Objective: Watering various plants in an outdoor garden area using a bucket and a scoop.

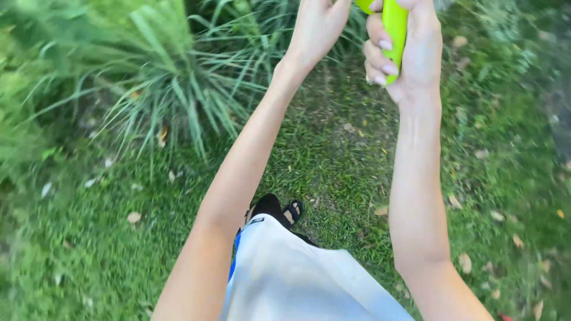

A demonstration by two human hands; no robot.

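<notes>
the right hand (407, 50) is clamped around a bright yellow-green handle (394, 27), fingers wrapped fully over it, the handle upright and running out past the top edge of view. the left hand (317, 27) sits just beside the handle, to its left; its fingers are cut off by the frame, so i cannot tell whether it grips anything. both arms are raised and stretched forward, apart from each other.

below the handle lies short grass (333, 160) scattered with dry leaves (134, 217). left of the handle stands a clump of long bladed plants (172, 89), near the left forearm. well below the handle, a foot in a black sandal (279, 211) shows under a pale garment (285, 279).

risk, as judged: the handle's working end is out of sight, so any contact it makes cannot be verified; a loosened one-handed grip could let it slip toward the foot. the blades crowd the left side. open ground lies right of and below the handle.
</notes>
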